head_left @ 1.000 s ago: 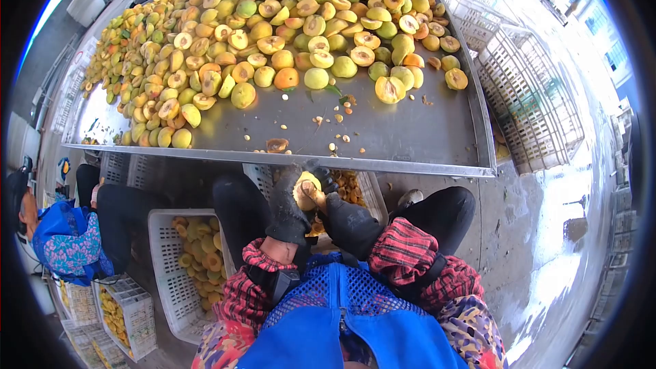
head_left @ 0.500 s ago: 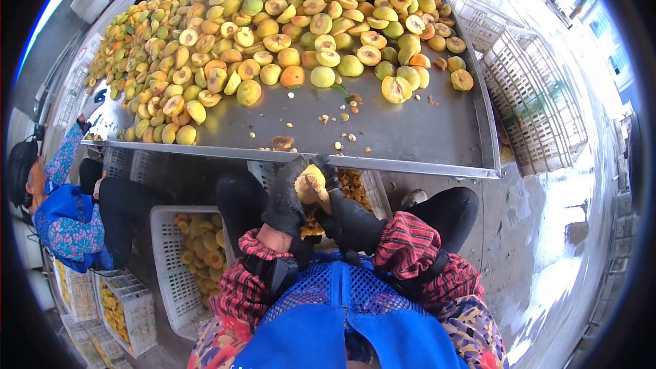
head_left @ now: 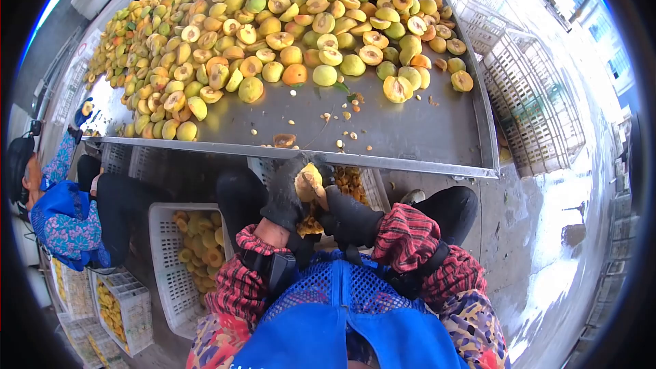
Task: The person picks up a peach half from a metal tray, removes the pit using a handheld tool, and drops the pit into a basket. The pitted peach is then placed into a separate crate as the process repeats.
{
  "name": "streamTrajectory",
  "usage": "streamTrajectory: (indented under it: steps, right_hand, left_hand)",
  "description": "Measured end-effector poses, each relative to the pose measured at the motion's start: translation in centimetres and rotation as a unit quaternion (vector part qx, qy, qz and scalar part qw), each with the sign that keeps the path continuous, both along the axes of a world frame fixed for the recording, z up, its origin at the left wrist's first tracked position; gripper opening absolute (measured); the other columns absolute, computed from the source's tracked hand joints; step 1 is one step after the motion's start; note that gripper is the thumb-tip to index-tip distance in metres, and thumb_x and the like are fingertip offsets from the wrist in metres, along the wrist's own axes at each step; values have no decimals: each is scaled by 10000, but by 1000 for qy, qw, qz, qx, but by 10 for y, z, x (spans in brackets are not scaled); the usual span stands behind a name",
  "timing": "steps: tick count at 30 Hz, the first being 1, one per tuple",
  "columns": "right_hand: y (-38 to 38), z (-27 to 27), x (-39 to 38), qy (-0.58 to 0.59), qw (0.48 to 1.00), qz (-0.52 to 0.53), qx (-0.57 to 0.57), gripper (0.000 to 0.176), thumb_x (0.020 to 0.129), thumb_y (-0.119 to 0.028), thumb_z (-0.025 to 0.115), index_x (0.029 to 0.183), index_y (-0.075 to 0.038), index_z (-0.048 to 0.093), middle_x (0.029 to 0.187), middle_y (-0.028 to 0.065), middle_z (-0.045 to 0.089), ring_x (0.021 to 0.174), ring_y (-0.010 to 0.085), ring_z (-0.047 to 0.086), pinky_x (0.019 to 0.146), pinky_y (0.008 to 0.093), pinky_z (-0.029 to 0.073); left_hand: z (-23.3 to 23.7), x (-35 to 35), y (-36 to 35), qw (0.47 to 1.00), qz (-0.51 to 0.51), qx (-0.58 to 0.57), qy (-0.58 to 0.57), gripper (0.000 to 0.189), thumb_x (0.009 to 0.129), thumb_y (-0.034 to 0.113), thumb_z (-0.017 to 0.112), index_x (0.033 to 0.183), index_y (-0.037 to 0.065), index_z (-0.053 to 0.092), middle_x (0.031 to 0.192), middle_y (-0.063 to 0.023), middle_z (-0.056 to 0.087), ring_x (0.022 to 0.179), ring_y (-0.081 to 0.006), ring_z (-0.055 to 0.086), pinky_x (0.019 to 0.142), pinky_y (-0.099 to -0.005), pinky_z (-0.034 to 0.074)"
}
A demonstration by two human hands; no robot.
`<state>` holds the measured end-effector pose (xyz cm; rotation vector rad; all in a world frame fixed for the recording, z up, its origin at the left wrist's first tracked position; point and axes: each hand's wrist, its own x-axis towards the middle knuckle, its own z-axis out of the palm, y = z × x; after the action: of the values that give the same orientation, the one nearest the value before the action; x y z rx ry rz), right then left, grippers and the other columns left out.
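My left hand (head_left: 285, 195) and my right hand (head_left: 347, 217), both in dark gloves, meet just below the near edge of the metal table (head_left: 410, 133). Between them is a pale yellow piece of fruit (head_left: 309, 183); the left hand's fingers wrap round its side, and the right hand's fingers press at its lower right. Whether the right hand also holds a tool is hidden. Under the hands, a crate (head_left: 374, 188) contains cut orange fruit. On the table lies a large heap of whole and halved fruit (head_left: 294, 74), with small pits scattered nearer me.
A white crate (head_left: 167, 266) of fruit halves stands on the floor at my left. Further left sits a co-worker (head_left: 68, 219) in a blue vest, beside more filled crates (head_left: 133, 311). Stacked white crates (head_left: 533, 99) stand right of the table. Another person is at the far upper left.
The fruit between my hands has turned slightly and shows a rougher surface. My hands stay almost in place. The co-worker's arm at the left has shifted, with fruit now near that hand.
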<state>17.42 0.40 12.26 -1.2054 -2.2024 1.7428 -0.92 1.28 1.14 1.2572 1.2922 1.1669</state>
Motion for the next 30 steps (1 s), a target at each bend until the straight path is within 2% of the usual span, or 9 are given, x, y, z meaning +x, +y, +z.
streamTrajectory:
  steps: [2, 5, 8, 11, 13, 17, 20, 25, 30]
  right_hand:
    - [4, 14, -5, -29, 996, -10, -80, 347, 842, -213, 549, 1038, 27, 394, 764, 214, 587, 622, 343, 607, 534, 412, 465]
    - [1, -17, -4, -17, 996, 16, 82, 345, 848, -216, 551, 1035, 26, 392, 735, 177, 579, 599, 289, 610, 495, 393, 464]
    - [0, -33, -5, -21, 989, 30, 146, 341, 851, -216, 552, 1033, 23, 391, 714, 161, 571, 593, 239, 614, 454, 373, 458]
    - [4, -10, -6, -66, 997, 21, -31, 327, 850, -202, 551, 1046, 8, 394, 718, 145, 565, 566, 214, 599, 422, 345, 448]
    - [1, -24, -4, -24, 999, 22, -15, 309, 852, -186, 545, 1054, -7, 395, 735, 126, 554, 527, 202, 573, 413, 331, 447]
    - [-4, -2, -8, 66, 975, -63, -201, 271, 859, -154, 528, 1059, -30, 393, 767, 94, 526, 480, 171, 525, 388, 296, 439]
    - [-4, 2, -12, 70, 967, -77, -233, 260, 866, -147, 521, 1049, -24, 384, 772, 101, 521, 496, 167, 532, 383, 293, 441]
    - [-1, -17, -12, -15, 995, -18, -96, 267, 870, -147, 521, 1049, -17, 371, 755, 107, 514, 483, 178, 533, 370, 303, 432]
    - [-2, -37, -8, -4, 1000, 12, -17, 267, 872, -153, 518, 1044, -9, 373, 748, 113, 517, 488, 188, 537, 367, 307, 423]
  left_hand:
    - [-5, -1, 3, 1000, 7, 2, -29, 289, 874, 238, 488, 1019, -2, 556, 947, -120, 604, 858, -243, 599, 778, -345, 489]
    - [-3, 3, 3, 998, 19, 30, -48, 192, 779, 217, 614, 850, 41, 590, 769, -102, 608, 716, -244, 589, 666, -327, 467]
    - [15, 3, -4, 997, 18, 62, 38, 188, 770, 209, 617, 860, 44, 597, 783, -103, 617, 734, -255, 597, 678, -341, 473]
    - [11, 1, -4, 988, 5, 95, 123, 203, 763, 210, 619, 872, 40, 603, 813, -115, 628, 773, -276, 607, 708, -359, 479]
    - [10, -1, -5, 976, -8, 114, 186, 219, 759, 215, 623, 882, 36, 607, 836, -127, 634, 802, -290, 612, 730, -371, 481]
    - [-30, -13, 4, 984, -49, 46, 163, 227, 873, 50, 465, 1074, -10, 553, 1013, -85, 610, 904, -174, 596, 818, -297, 483]
    - [-31, -10, 0, 990, 19, 72, 121, 222, 860, 76, 496, 1055, -4, 565, 999, -83, 622, 890, -186, 606, 804, -305, 489]
    - [7, -7, -5, 940, 12, 147, 306, 216, 812, 129, 567, 995, 27, 618, 949, -105, 650, 868, -209, 626, 788, -316, 489]
    - [17, 1, -6, 947, 15, 90, 309, 222, 772, 149, 611, 967, 45, 637, 917, -108, 658, 862, -223, 630, 778, -319, 484]
